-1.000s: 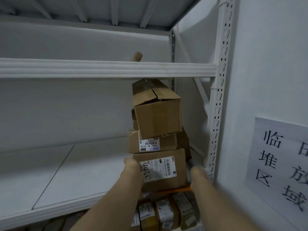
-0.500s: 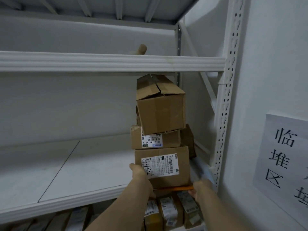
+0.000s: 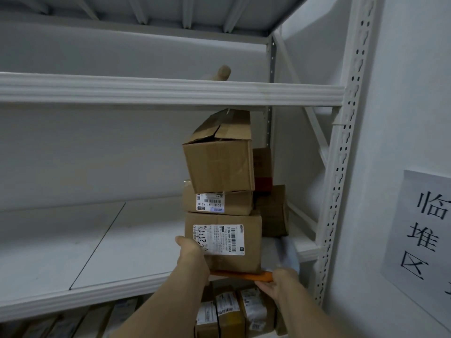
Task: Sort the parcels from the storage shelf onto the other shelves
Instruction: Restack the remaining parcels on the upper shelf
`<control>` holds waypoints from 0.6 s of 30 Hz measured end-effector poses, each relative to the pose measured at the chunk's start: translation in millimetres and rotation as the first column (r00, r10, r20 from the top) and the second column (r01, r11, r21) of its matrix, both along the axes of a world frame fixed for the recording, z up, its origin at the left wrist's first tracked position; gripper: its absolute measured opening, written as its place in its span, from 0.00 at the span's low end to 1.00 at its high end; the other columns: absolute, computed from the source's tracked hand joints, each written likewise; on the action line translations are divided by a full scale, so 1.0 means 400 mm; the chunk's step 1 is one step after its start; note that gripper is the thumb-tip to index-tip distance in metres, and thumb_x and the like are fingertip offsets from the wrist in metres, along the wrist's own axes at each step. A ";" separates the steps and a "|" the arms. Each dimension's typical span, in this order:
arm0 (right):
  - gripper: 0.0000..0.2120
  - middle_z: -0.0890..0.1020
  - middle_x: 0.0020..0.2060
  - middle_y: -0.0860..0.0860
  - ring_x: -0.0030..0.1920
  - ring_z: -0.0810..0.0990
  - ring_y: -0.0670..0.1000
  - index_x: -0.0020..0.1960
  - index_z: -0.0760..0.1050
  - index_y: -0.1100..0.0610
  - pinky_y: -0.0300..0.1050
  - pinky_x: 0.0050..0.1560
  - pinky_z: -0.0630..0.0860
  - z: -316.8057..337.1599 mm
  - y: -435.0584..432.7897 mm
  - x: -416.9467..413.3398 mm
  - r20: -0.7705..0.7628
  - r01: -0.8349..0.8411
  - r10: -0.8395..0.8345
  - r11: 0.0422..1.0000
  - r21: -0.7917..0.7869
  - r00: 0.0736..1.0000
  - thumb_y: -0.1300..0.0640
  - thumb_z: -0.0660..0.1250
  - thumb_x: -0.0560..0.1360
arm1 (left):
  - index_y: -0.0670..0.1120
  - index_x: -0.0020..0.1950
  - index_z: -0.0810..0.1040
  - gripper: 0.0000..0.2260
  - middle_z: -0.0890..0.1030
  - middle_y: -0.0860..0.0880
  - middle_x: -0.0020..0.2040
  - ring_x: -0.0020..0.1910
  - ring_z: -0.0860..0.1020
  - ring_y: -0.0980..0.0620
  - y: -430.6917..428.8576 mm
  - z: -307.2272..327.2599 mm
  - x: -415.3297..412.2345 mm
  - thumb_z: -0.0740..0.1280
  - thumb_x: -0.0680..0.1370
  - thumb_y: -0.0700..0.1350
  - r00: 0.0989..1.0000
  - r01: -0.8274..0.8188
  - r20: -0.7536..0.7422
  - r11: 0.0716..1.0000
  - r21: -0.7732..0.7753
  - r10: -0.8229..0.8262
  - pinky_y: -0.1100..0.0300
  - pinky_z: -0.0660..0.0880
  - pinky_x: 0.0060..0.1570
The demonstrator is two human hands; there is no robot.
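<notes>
3 stacked parcels [image 3: 223, 206] stood upright at the shelf's [image 3: 122, 286] front right corner, top parcel [image 3: 219, 167] tilted leftward. Left hand [image 3: 192, 254] braced the bottom parcel [image 3: 231, 262], its fingers hidden; right hand's [image 3: 283, 281] fingers [image 3: 264, 287] pinched the orange packet [image 3: 244, 275] beneath.

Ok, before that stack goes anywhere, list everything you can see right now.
bottom box: 1, brown, handwritten white label, base of the stack at the middle shelf's front
middle box: 1, brown, labelled, on the bottom box
top box: 1, brown, flaps loose, tilted atop the stack
orange flat item: 1, orange, under the bottom box
rear boxes: at least 2, brown, behind the stack
lower parcels: several, brown, labelled, shelf below
tube-like object: 1, tan, upper shelf
shelf rack: 1, white
wall sign: 1, white, black characters, right wall
left hand: holds the bottom box's left edge
right hand: grips the orange item's right end
</notes>
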State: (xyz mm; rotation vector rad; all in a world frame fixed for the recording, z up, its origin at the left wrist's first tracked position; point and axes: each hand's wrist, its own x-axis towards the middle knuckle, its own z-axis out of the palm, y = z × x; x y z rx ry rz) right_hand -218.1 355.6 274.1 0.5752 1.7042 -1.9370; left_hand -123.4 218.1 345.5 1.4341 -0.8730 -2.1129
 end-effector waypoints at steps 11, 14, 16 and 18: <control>0.16 0.75 0.59 0.70 0.58 0.76 0.69 0.69 0.62 0.66 0.64 0.55 0.75 0.023 -0.090 0.104 0.081 -0.062 0.078 0.982 -0.178 0.994 0.66 0.52 0.82 | 0.44 0.72 0.67 0.24 0.70 0.41 0.69 0.69 0.68 0.39 -0.101 -0.035 -0.012 0.45 0.82 0.55 0.999 0.007 -0.030 0.984 -0.177 -0.012 0.42 0.65 0.68; 0.15 0.76 0.54 0.69 0.53 0.77 0.69 0.68 0.63 0.65 0.60 0.38 0.79 0.014 -0.124 0.107 0.108 -0.045 0.072 0.972 -0.231 0.992 0.66 0.52 0.82 | 0.44 0.59 0.71 0.20 0.72 0.44 0.54 0.65 0.70 0.42 -0.105 -0.004 0.014 0.47 0.83 0.55 0.999 -0.023 -0.048 0.993 -0.118 0.018 0.49 0.64 0.67; 0.13 0.76 0.57 0.68 0.57 0.76 0.69 0.66 0.65 0.66 0.56 0.19 0.75 0.007 -0.145 0.110 0.114 -0.071 0.100 0.968 -0.239 0.988 0.65 0.55 0.82 | 0.44 0.61 0.72 0.21 0.74 0.43 0.54 0.60 0.72 0.42 -0.115 0.002 0.028 0.48 0.82 0.57 0.998 -0.005 -0.064 0.985 -0.170 -0.006 0.49 0.66 0.63; 0.11 0.75 0.58 0.69 0.57 0.76 0.68 0.62 0.67 0.67 0.57 0.16 0.72 -0.003 -0.166 0.106 0.109 -0.114 0.138 0.972 -0.204 0.984 0.64 0.58 0.81 | 0.44 0.64 0.72 0.26 0.77 0.43 0.57 0.57 0.73 0.42 -0.128 0.014 0.035 0.50 0.78 0.61 0.997 -0.024 -0.081 0.982 -0.188 0.009 0.49 0.68 0.59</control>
